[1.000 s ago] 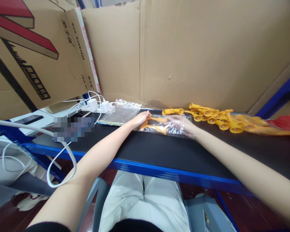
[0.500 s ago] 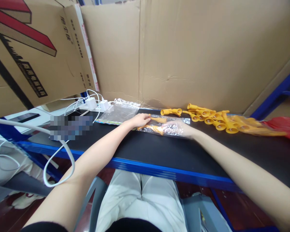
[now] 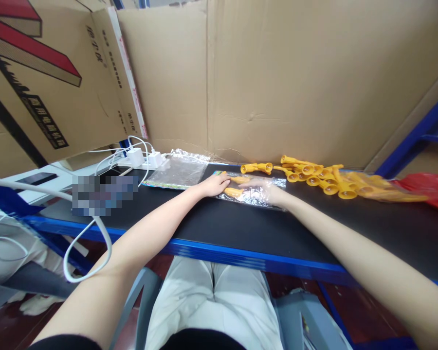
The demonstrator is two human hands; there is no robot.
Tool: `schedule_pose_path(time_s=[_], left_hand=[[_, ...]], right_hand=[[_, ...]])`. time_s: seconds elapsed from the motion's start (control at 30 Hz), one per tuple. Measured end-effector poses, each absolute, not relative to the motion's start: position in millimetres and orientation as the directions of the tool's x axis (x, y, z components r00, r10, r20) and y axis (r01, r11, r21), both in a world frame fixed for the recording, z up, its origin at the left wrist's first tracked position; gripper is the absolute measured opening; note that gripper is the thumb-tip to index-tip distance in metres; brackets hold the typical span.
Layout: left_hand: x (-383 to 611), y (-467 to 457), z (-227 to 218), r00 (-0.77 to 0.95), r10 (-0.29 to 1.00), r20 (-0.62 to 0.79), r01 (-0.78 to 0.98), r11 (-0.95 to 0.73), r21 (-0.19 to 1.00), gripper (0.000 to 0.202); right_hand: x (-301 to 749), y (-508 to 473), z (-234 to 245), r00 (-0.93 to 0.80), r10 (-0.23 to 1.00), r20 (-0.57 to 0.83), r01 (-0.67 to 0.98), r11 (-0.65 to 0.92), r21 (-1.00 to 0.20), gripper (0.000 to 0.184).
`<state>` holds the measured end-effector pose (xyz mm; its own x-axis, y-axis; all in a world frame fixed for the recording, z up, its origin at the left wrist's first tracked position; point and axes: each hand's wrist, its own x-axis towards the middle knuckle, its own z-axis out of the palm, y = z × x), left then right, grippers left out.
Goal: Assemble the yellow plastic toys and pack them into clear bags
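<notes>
A clear plastic bag [image 3: 257,194] lies flat on the black shelf top with two yellow plastic pieces [image 3: 233,192] showing in it, each like a small flared horn. My left hand [image 3: 216,184] is closed over the bag's left end, its fingers bent around the ends of the yellow pieces and partly hiding them. At the right half of the bag is my right hand [image 3: 264,189], fingers pointing left. It is blurred, and I cannot tell whether its fingers are inside the bag or on top.
Behind the bag lie loose yellow pieces [image 3: 256,168], with a heap of several more [image 3: 323,180] to the right, beside a red plastic bag [image 3: 428,189]. Another clear bag [image 3: 182,170], white chargers [image 3: 155,159] and cables are at left. A cardboard wall [image 3: 314,82] stands behind.
My left hand has shifted slightly right and lower, covering more of the yellow pieces in the bag. My right hand has moved slightly left along the bag.
</notes>
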<state>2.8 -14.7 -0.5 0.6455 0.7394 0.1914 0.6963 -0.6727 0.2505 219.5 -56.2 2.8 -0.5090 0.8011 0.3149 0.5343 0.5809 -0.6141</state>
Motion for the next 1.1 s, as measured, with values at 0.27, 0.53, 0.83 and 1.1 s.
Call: schedule_pose_path(time_s=[0.27, 0.53, 0.83, 1.1], left_hand=[[6, -13, -3, 0.635, 0.77, 0.067, 0.734, -0.628, 0.259, 0.05], [6, -19, 3, 0.608, 0.794, 0.019, 0.766, -0.593, 0.25, 0.05], [10, -17, -1, 0.61, 0.792, 0.008, 0.771, -0.595, 0.228, 0.062], [8, -12, -3, 0.603, 0.798, -0.016, 0.779, -0.584, 0.227, 0.063]], right_hand=[[217, -60, 6, -0.4, 0.878, 0.264, 0.599, 0.468, -0.65, 0.024], [214, -52, -7, -0.392, 0.86, 0.327, 0.574, 0.507, -0.643, 0.027], [222, -48, -4, -0.47, 0.837, 0.28, 0.512, 0.516, -0.687, 0.04], [254, -52, 33, -0.469, 0.883, 0.012, 0.65, 0.354, -0.672, 0.038]])
